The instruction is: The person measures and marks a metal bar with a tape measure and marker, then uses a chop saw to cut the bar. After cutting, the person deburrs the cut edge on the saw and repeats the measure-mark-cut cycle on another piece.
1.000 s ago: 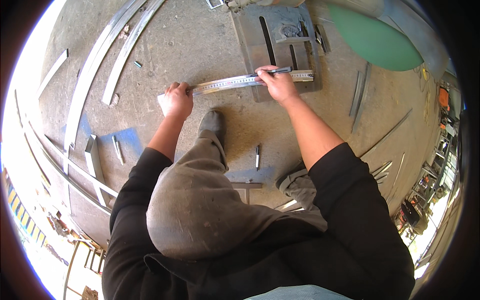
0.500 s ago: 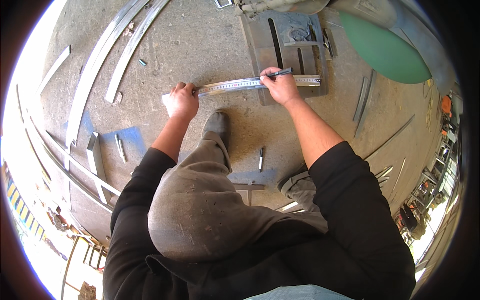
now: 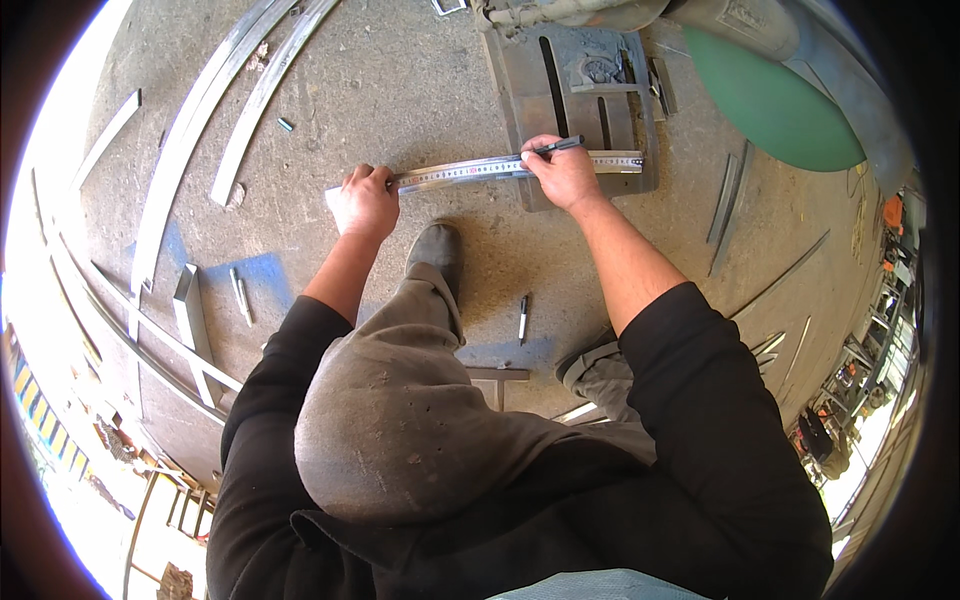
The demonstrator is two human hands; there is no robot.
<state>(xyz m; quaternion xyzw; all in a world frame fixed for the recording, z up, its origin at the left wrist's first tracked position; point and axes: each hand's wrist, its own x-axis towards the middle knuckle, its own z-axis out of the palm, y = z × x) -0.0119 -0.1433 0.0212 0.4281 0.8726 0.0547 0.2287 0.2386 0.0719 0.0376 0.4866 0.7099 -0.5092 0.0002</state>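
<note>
A silvery metal bar (image 3: 448, 183) lies crosswise in front of me, its right end over a grey slotted metal plate (image 3: 523, 100). Along the bar runs a drawn-out tape measure (image 3: 490, 169) with a white blade. My left hand (image 3: 363, 203) is closed round the left part of bar and tape; the tape's case, if there, is hidden by the fingers. Near the right end, my right hand (image 3: 565, 180) pinches a dark marker pen (image 3: 562, 145) and rests against the tape and bar. The pen lies nearly level, pointing right.
Long metal strips (image 3: 190, 130) lie at the left, beside a short box-section piece (image 3: 190, 310). Another pen (image 3: 523, 320) is on the floor near my shoe (image 3: 435, 250). Dark bars (image 3: 728, 205) lie at the right. A green curved sheet (image 3: 770, 105) stands at the far right.
</note>
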